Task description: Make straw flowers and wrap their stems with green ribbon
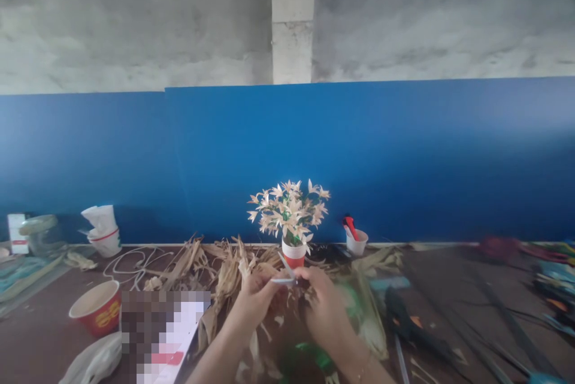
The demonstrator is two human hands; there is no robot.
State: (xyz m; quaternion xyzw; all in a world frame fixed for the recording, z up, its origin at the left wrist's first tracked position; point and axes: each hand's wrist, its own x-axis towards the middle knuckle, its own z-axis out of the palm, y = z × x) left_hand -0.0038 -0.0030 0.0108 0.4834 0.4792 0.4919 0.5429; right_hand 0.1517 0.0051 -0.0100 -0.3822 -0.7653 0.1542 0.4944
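Observation:
My right hand [324, 306] is closed around a pair of scissors [286, 276], whose two blades stand apart and point left. Close by on the left, my left hand [254, 300] pinches a pale piece of corn husk [245, 268] near the blade tips; part of the piece is hidden by my fingers. Just beyond both hands stands a red and white paper cup [294, 256], holding a bunch of cream, star-shaped flowers [290, 210] with some green among them. Dry corn husks [227, 279] lie heaped left of my hands, and small scraps are scattered below them.
A red paper bowl [99, 312] and a white cup [105, 241] stand at left. Behind to the right, a small white cup [357, 242] holds a red-handled tool. A black glue gun [411, 324] lies at right. A blue partition [359, 150] closes the table's back edge.

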